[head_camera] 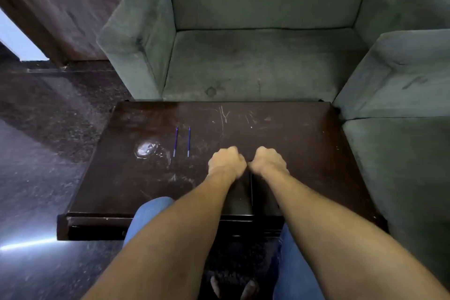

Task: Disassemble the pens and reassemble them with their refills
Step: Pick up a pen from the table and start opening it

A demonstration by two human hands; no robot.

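Two thin blue refills lie side by side on the dark wooden table [292,143], the left refill [175,142] and the right refill [189,142], left of my hands. My left hand [226,162] and my right hand [266,162] are curled into fists, knuckles almost touching over the table's middle. They grip a dark pen between them, and the fingers hide nearly all of it. Another dark pen [251,189] lies lengthwise on the table between my forearms.
A round whitish stain [146,150] marks the table left of the refills. A green sofa [263,56] stands beyond the far edge, with a second sofa section [399,143] along the right. Dark stone floor [48,129] lies to the left. My knees in blue jeans sit under the near edge.
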